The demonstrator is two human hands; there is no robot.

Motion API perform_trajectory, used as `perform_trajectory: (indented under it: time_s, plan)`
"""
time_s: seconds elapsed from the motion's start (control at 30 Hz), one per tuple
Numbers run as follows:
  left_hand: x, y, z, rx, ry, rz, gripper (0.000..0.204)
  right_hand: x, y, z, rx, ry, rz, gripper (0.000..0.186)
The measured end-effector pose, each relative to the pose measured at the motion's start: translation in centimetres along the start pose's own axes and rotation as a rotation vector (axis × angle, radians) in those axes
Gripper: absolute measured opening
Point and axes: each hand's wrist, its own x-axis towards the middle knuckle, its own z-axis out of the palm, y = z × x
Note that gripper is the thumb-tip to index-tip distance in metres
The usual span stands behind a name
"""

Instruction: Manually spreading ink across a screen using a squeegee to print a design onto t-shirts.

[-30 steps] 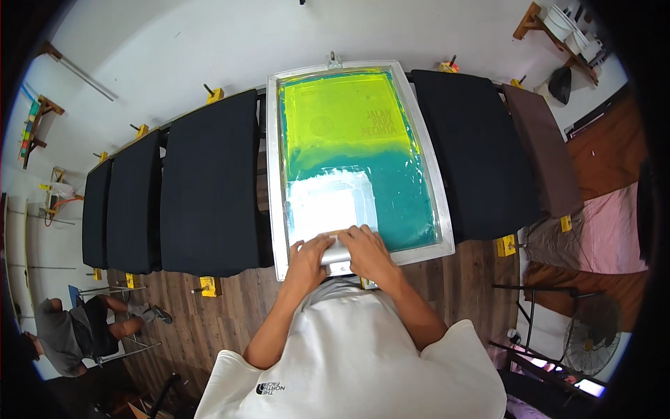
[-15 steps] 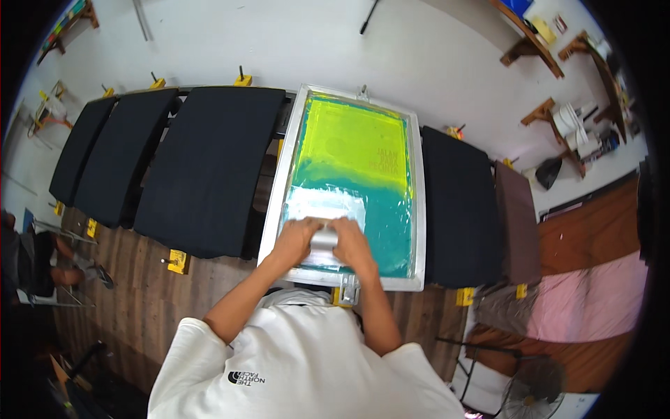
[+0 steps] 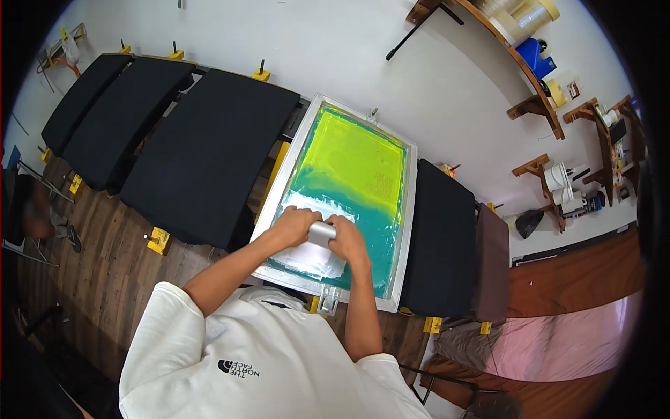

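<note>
A silver-handled squeegee [image 3: 322, 234] is gripped between my two hands, over the near half of a screen printing frame [image 3: 408, 216]. My left hand [image 3: 294, 225] wraps its left end and my right hand [image 3: 347, 239] its right end, fingers closed. White ink [image 3: 307, 262] lies in a smeared patch on the mesh around and below the squeegee. The mesh is yellow-green [image 3: 356, 153] in its far part and teal [image 3: 373, 244] nearer me. My hands hide the squeegee's lower edge. A metal clamp [image 3: 328, 300] sits at the frame's near edge.
Boards covered in black fabric [image 3: 209, 150] stand in a row to the left, another black one [image 3: 441, 244] to the right. Yellow clamp blocks [image 3: 159, 241] line their ends. Wall shelves [image 3: 520, 56] hold tape rolls and tubs. A seated person [image 3: 38, 209] is at far left.
The view has tilted and shifted, so the row of boards now slants more. Both hands stay on the squeegee, which sits slightly farther up the mesh, over the white ink.
</note>
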Motion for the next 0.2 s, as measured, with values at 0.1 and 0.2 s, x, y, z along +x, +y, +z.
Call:
perform_trajectory:
  time_s: [0.1, 0.2]
  plan:
    - [-0.5, -0.1, 0.8, 0.003, 0.006, 0.001, 0.034, -0.2, 1.6, 1.5, -0.005, 0.015, -0.043, 0.041]
    - [-3.5, 0.7, 1.1, -0.031, -0.054, -0.042, 0.039, -2.9, -0.6, 2.5, -0.061, -0.043, -0.003, 0.043]
